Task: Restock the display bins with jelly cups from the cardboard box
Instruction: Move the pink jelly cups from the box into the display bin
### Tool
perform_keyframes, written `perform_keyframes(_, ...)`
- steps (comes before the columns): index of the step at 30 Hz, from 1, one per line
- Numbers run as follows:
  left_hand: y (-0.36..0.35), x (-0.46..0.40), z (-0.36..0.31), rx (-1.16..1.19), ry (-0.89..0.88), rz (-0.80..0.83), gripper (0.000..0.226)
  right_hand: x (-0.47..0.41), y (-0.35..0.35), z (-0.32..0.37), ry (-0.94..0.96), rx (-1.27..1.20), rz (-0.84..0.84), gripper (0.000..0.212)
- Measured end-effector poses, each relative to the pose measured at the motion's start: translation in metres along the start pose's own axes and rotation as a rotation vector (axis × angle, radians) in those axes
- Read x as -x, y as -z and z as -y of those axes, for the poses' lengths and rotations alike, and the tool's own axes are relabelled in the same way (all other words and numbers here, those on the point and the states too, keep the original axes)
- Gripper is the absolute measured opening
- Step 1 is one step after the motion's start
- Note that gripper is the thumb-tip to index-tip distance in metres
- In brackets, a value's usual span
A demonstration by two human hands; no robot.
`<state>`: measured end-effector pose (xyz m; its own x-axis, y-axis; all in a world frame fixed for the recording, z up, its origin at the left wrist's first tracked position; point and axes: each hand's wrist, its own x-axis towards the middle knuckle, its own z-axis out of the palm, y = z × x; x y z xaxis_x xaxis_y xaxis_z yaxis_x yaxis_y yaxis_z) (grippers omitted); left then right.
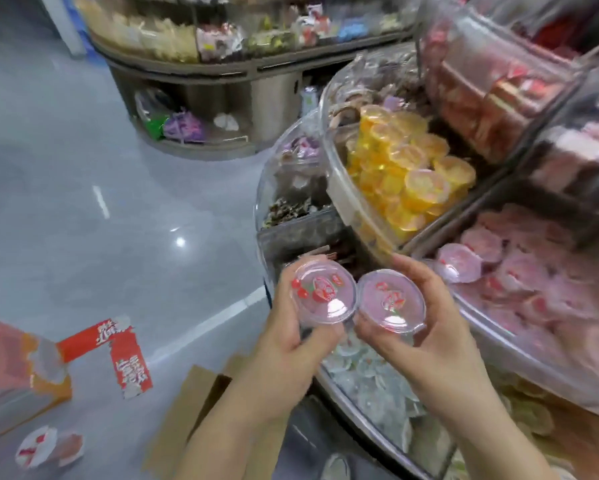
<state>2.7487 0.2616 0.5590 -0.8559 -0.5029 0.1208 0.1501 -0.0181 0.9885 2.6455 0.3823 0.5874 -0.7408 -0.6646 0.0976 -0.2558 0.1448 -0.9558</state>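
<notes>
My left hand (291, 344) grips a pink jelly cup (320, 292) with a clear lid and red fruit print. My right hand (426, 337) grips a second pink jelly cup (391, 301) right beside it, the two lids nearly touching. Both cups are held in front of the display stand, just left of the bin of pink jelly cups (519, 285). Above that bin sits a bin of yellow jelly cups (408, 174). A flap of the brown cardboard box (183, 417) shows under my left forearm; its inside is hidden.
A red and orange carton (21, 372) with torn flaps lies on the grey floor at left. Two loose cups (48, 446) lie on the floor near it. A bin of clear wrapped sweets (370, 382) sits below my hands. Another round display stand (221, 64) is further back.
</notes>
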Motion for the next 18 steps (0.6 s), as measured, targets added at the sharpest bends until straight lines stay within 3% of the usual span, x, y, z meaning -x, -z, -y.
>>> perform_keyframes(4,-0.074,-0.038,-0.018,-0.031,-0.054,0.192,0.055,0.005,0.081,0.007,0.012,0.051,-0.206,0.055)
perform_keyframes(9,-0.142,-0.074,-0.021,-0.271,-0.123,0.176,0.051,0.016,0.166,-0.008,-0.081,0.132,-0.424,0.045)
perform_keyframes(14,-0.166,-0.106,-0.004,-0.511,-0.172,0.252,0.068,0.016,0.193,-0.040,-0.261,0.371,-0.288,0.047)
perform_keyframes(18,-0.168,-0.125,0.013,-0.773,-0.177,0.355,0.062,-0.001,0.182,-0.059,-0.343,0.531,-0.159,0.044)
